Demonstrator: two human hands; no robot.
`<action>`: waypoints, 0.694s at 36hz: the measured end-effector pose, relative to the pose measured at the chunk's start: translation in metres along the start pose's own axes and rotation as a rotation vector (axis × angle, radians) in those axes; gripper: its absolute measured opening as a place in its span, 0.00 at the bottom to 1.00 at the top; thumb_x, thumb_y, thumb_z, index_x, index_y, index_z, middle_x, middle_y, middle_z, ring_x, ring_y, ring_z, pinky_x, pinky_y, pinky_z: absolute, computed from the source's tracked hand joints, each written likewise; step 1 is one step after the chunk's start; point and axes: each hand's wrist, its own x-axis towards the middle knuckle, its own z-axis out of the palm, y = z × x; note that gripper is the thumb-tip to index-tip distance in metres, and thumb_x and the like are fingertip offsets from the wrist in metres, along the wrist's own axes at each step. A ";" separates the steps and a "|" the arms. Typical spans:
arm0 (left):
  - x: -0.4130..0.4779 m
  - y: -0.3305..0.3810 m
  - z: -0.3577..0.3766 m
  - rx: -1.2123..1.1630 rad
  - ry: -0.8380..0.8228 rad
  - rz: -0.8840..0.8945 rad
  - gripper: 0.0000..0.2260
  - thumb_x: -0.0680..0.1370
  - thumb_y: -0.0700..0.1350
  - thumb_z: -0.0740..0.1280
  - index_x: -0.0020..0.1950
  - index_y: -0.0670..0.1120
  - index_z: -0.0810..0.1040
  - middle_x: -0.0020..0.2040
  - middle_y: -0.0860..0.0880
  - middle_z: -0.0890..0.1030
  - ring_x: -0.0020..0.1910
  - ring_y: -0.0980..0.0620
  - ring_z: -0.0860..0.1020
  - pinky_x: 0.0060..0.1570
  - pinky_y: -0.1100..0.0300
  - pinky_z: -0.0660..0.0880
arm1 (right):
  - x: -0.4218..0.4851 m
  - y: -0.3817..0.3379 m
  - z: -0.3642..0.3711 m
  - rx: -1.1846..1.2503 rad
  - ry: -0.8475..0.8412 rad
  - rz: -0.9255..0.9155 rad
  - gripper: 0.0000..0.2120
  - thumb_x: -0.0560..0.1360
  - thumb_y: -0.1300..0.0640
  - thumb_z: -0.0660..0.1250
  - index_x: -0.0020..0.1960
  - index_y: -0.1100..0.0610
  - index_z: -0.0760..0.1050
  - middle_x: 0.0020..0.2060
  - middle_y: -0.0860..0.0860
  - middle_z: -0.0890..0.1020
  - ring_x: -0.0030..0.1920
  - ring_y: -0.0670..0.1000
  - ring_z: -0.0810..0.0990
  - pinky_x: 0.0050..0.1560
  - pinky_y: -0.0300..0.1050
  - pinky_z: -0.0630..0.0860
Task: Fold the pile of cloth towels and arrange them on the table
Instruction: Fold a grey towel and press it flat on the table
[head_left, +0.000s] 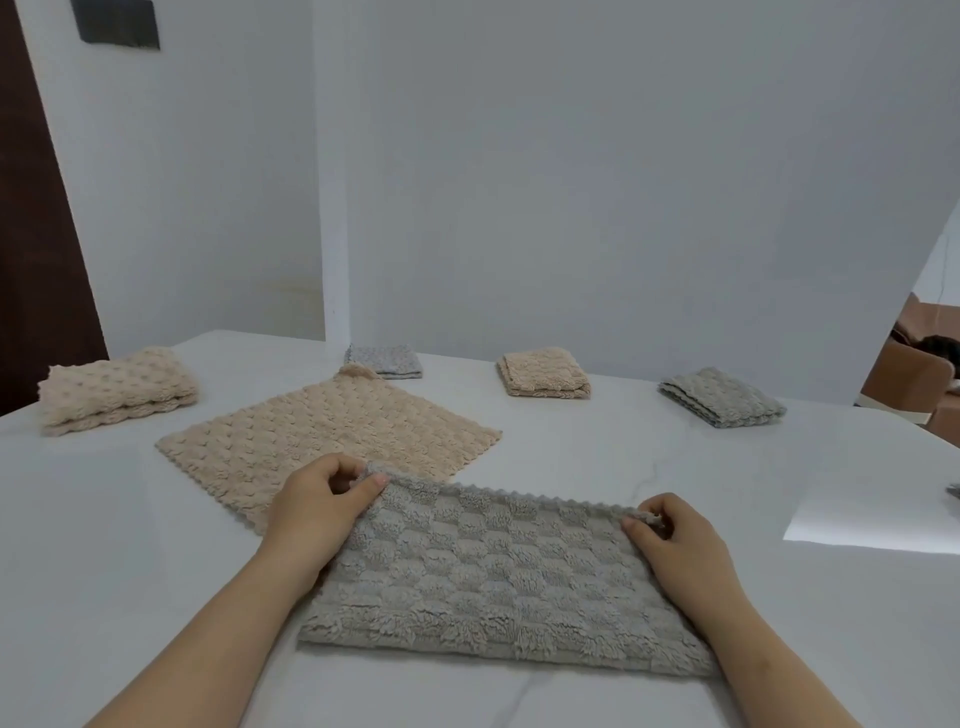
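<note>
A grey textured towel (498, 582), folded in half, lies on the white table (597, 457) right in front of me. My left hand (317, 506) pinches its far left corner. My right hand (675, 545) pinches its far right corner. Behind it a beige towel (322, 441) lies spread flat, and the grey towel overlaps its near corner. Folded towels sit along the back: a beige one (117, 389) at the left, a small grey one (384, 360), a beige one (543, 373) and a grey one (722, 397).
White walls rise just behind the table. A dark door (31, 234) stands at the far left. Brown chairs (914, 374) show past the table's right corner. A scrap of grey cloth (955, 491) peeks in at the right edge.
</note>
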 end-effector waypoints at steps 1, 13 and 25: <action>0.001 0.000 0.001 0.030 0.014 0.003 0.06 0.72 0.46 0.72 0.39 0.47 0.76 0.37 0.48 0.77 0.35 0.52 0.72 0.33 0.62 0.66 | 0.002 0.002 0.002 -0.056 -0.014 0.007 0.10 0.74 0.55 0.67 0.36 0.48 0.69 0.32 0.47 0.77 0.38 0.53 0.76 0.40 0.44 0.69; 0.002 0.002 -0.001 0.086 -0.140 0.018 0.02 0.75 0.45 0.68 0.45 0.50 0.75 0.42 0.53 0.77 0.42 0.51 0.74 0.38 0.62 0.68 | 0.007 -0.002 0.005 -0.349 -0.084 0.038 0.04 0.75 0.47 0.62 0.46 0.47 0.71 0.48 0.51 0.78 0.54 0.56 0.74 0.47 0.44 0.67; 0.000 0.022 -0.009 -0.339 0.034 0.002 0.06 0.72 0.39 0.71 0.39 0.48 0.76 0.39 0.47 0.78 0.41 0.48 0.75 0.48 0.52 0.73 | -0.008 -0.019 -0.010 0.738 -0.010 -0.006 0.11 0.75 0.66 0.64 0.47 0.51 0.75 0.32 0.51 0.79 0.25 0.41 0.74 0.25 0.31 0.71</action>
